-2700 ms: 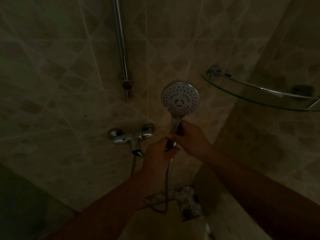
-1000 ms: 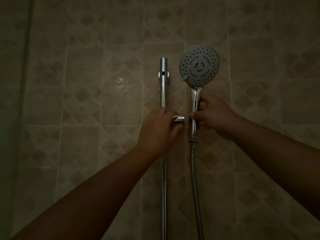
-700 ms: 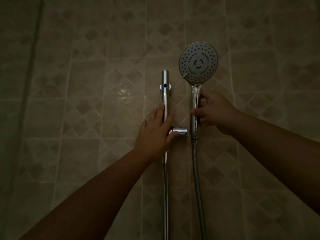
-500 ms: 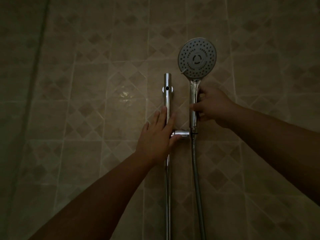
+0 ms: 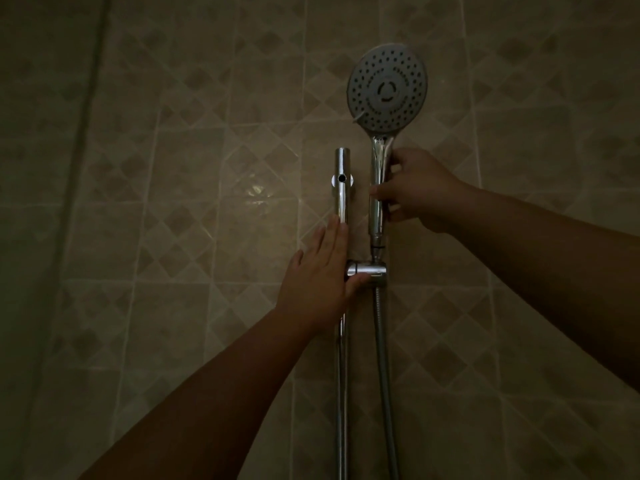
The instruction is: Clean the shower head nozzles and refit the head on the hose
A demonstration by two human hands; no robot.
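Note:
The round grey shower head [image 5: 387, 87] faces me with its nozzle face, upright against the tiled wall. My right hand [image 5: 417, 188] grips its chrome handle [image 5: 377, 188]. The metal hose [image 5: 384, 368] hangs straight down from the handle's lower end. That end sits in or just above the chrome holder [image 5: 367, 271] on the vertical slide rail [image 5: 341, 188]. My left hand [image 5: 320, 271] rests flat on the rail, fingers stretched upward, thumb against the holder.
Beige patterned wall tiles [image 5: 207, 168] fill the view in dim light. A wall corner [image 5: 86, 168] runs down the left side. The rail's top mount [image 5: 342, 178] is just above my left fingertips.
The view rose from the tap to the rail. My right hand brought the shower head down beside the rail toward the holder. My left hand went from gripping the holder to lying flat.

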